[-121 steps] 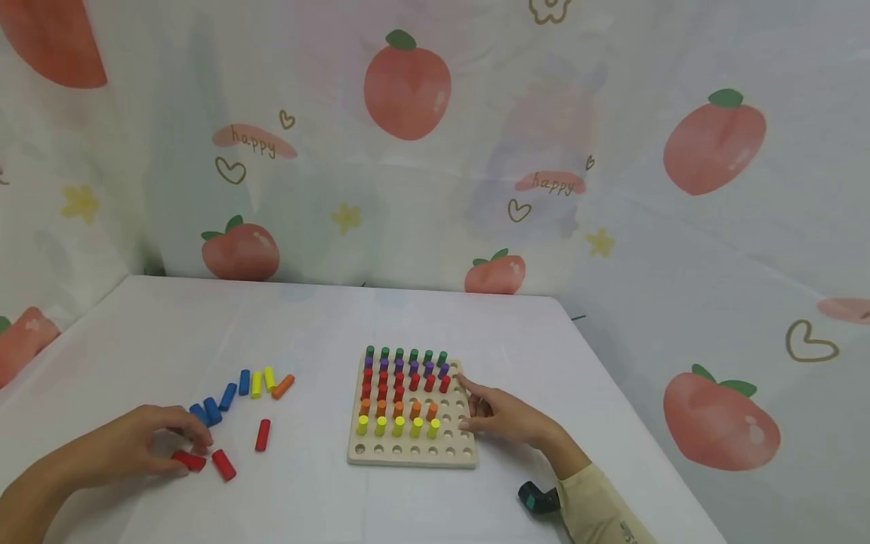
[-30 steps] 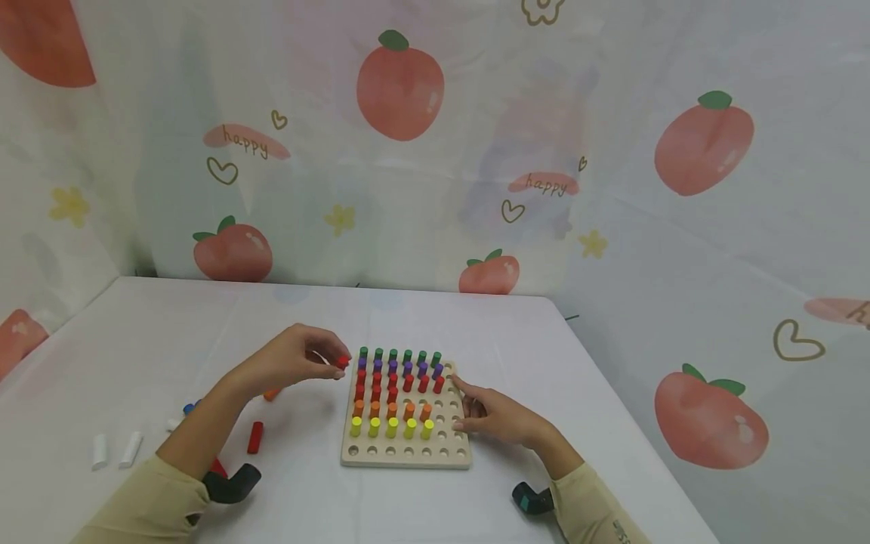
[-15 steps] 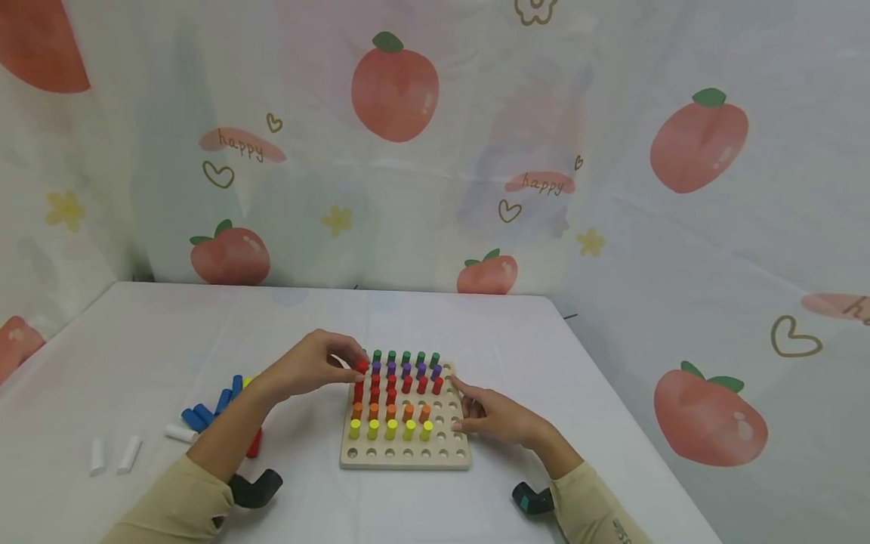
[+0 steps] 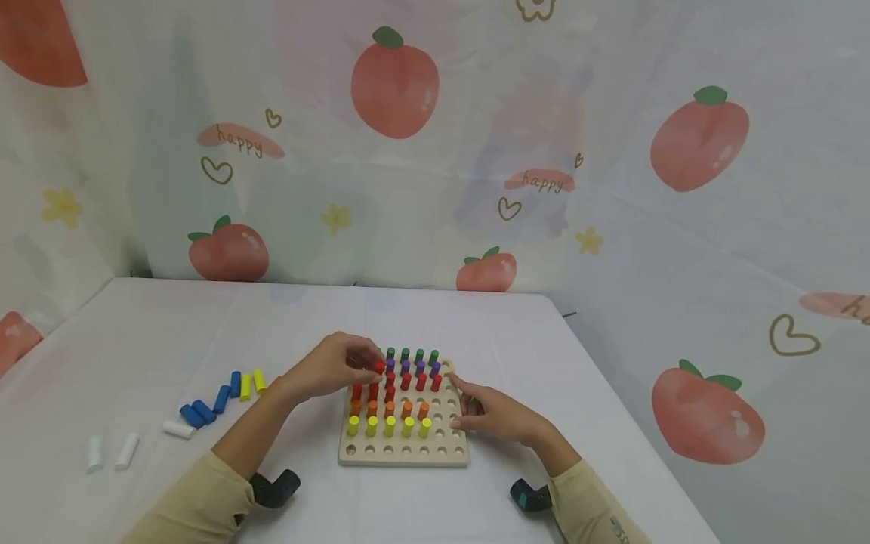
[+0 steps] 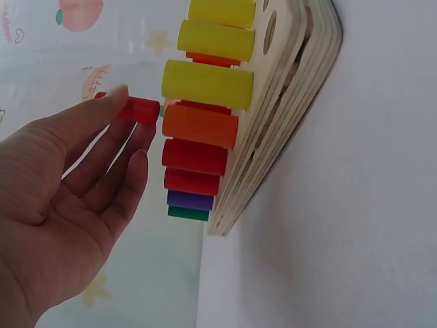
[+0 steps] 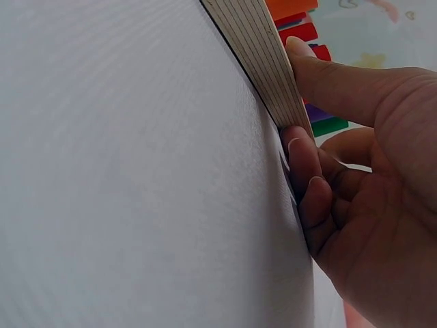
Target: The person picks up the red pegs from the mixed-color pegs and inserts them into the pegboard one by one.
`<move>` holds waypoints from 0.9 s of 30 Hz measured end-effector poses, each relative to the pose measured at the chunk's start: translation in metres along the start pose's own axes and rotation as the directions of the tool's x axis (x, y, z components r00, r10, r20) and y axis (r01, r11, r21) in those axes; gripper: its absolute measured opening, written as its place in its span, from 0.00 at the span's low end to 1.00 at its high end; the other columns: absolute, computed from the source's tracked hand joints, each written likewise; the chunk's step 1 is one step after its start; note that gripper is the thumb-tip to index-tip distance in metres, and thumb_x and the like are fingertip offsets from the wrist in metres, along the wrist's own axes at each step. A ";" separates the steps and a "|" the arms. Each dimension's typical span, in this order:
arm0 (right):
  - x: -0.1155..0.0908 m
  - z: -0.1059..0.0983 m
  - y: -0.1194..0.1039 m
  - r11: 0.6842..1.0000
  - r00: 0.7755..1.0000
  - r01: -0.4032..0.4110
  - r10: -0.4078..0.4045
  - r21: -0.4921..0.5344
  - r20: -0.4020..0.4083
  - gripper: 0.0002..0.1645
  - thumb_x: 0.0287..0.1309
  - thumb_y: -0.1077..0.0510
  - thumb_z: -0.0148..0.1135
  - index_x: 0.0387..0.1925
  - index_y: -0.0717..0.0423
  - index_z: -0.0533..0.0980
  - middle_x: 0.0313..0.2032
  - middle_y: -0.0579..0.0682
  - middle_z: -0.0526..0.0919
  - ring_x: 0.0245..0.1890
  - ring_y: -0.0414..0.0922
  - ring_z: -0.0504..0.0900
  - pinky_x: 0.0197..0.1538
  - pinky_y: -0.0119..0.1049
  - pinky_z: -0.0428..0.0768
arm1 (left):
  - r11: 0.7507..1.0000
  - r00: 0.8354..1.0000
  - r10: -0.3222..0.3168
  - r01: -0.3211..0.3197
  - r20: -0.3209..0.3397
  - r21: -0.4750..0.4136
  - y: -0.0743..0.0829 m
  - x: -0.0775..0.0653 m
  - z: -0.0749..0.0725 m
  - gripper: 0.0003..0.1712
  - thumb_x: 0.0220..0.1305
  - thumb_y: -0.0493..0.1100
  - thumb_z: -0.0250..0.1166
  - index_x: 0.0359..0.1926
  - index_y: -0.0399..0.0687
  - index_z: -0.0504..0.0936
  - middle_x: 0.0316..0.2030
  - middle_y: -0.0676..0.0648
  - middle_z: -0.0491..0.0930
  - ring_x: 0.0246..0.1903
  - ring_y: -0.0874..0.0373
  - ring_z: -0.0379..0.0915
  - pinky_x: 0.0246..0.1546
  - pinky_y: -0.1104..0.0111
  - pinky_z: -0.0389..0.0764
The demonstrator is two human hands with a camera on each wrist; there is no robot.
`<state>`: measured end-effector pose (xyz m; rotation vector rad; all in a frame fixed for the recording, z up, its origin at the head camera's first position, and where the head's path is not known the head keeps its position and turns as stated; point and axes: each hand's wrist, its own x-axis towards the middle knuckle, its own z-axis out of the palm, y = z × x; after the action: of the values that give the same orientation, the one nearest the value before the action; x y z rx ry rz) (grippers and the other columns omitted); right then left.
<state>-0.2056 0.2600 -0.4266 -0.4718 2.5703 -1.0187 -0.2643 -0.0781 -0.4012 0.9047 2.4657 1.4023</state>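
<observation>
A light wooden pegboard (image 4: 381, 460) lies on the table, with rows of green, purple, red, orange and yellow pegs standing in its holes. My left hand (image 4: 334, 368) pinches a red peg (image 5: 142, 110) between thumb and fingers. It holds the peg above the pegs at the board's back left, hiding some of them. In the left wrist view the peg lies apart from the holes. My right hand (image 4: 499, 414) grips the board's right edge. Its thumb rests on the top face, and the other fingers curl against the side (image 6: 263, 61).
Loose blue pegs (image 4: 222, 399), yellow pegs (image 4: 245, 387) and white pegs (image 4: 127, 452) lie on the table at the left. My left forearm covers part of that area. Dark curved devices (image 4: 275, 489) sit at both wrists. A fruit-print cloth hangs behind the table.
My left hand went from the loose red pegs at the left to the board, carrying a red peg. Over the last second it slid further right. The right hand stays on the board.
</observation>
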 end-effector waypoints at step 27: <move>0.000 0.000 -0.001 1.000 1.000 -0.008 0.008 0.009 -0.010 0.51 0.65 0.48 0.72 0.81 0.52 0.57 0.40 0.50 0.75 0.37 0.46 0.73 0.37 0.36 0.72 | 1.000 1.000 0.006 -0.006 0.008 0.015 0.016 0.015 0.032 0.13 0.65 0.37 0.74 0.50 0.44 0.88 0.40 0.54 0.86 0.42 0.56 0.83 0.50 0.61 0.84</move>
<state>-0.2051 0.2596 -0.4261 -0.4550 2.5726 -1.0324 -0.2559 -0.0398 -0.4031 0.9197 2.4728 1.3819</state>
